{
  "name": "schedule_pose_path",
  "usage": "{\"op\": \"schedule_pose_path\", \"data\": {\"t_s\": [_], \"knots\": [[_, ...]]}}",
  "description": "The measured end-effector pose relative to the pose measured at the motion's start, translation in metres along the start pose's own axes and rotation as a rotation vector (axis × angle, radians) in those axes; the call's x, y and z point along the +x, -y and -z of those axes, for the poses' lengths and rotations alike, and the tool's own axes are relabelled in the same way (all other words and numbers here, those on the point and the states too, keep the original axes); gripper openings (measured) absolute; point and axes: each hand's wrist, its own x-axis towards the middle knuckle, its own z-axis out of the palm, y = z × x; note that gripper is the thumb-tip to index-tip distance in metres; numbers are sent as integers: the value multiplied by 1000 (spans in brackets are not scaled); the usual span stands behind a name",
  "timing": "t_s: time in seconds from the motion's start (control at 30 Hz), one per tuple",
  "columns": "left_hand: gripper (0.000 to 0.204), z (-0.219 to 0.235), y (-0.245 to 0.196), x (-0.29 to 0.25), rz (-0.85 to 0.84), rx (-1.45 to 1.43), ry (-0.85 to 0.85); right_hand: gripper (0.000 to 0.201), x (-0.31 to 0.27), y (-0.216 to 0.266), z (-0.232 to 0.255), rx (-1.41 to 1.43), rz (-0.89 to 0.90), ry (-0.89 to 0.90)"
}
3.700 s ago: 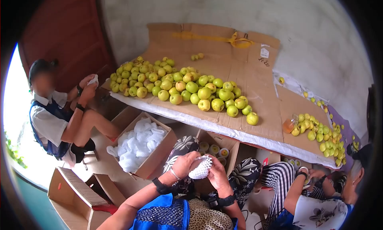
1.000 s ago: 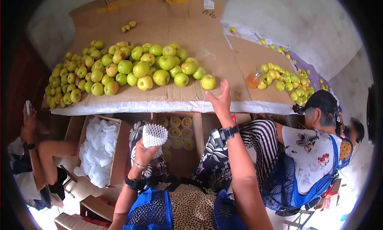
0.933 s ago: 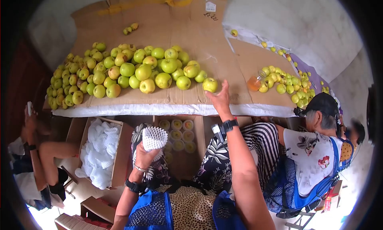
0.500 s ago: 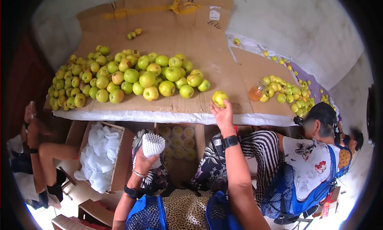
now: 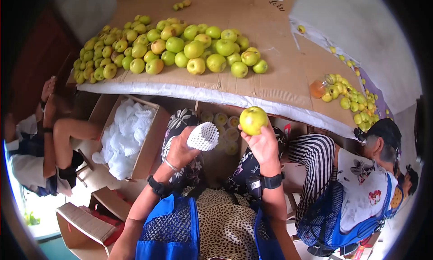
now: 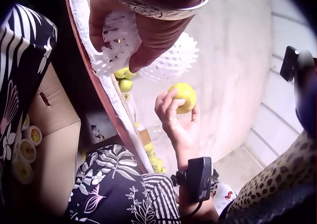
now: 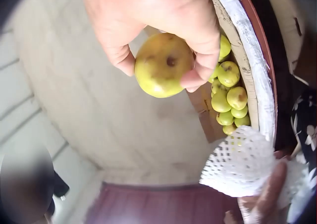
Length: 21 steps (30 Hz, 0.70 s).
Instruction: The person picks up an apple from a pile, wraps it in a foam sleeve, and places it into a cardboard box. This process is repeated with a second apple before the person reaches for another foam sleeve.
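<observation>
My right hand (image 5: pixel 265 145) grips a yellow-green apple (image 5: pixel 253 120) between thumb and fingers, held up in front of the table edge. In the right wrist view the apple (image 7: pixel 163 65) shows a brown dimple and faint blemishes. My left hand (image 5: pixel 182 147) holds a white foam net sleeve (image 5: pixel 203 136), its wide end turned toward the apple. The sleeve (image 6: pixel 171 60) is spread in the left wrist view, with the fingers around its narrower part. Apple and sleeve are apart, a short gap between them.
A large heap of apples (image 5: pixel 173 46) lies on the cardboard-covered table (image 5: pixel 279 73). Below it stand a box of foam sleeves (image 5: pixel 124 138) and a box with wrapped apples (image 5: pixel 232 134). A jar of orange liquid (image 5: pixel 317 88) is at right. Other people sit on both sides.
My right hand has reached to the table, picked up the apple at the heap's right end and drawn it back toward me. The left hand still holds the foam sleeve, now tilted toward the apple.
</observation>
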Motion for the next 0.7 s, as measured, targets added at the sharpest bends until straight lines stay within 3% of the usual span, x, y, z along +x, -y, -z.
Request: {"op": "schedule_pose_path", "data": {"t_s": [0.27, 0.37, 0.5, 0.6, 0.63, 0.7], "knots": [[54, -14, -4, -5, -22, 8, 85, 60, -31, -20, -6, -353, -22, 34], [59, -15, -3, -6, 3, 22, 174, 60, -33, -34, 3, -324, -95, 103], [66, -20, -6, -7, 2, 140, 297, 61, -35, -50, 6, 13, -330, 161], [74, -22, 0, -5, -60, 169, 244, 60, -36, -57, 6, 26, -386, 114], [79, -20, -1, -3, -180, 260, 156, 58, -32, -67, 11, -53, -283, 108], [79, -12, -4, -6, -204, 303, 11, 58, -31, -68, 16, -210, -165, 61]]}}
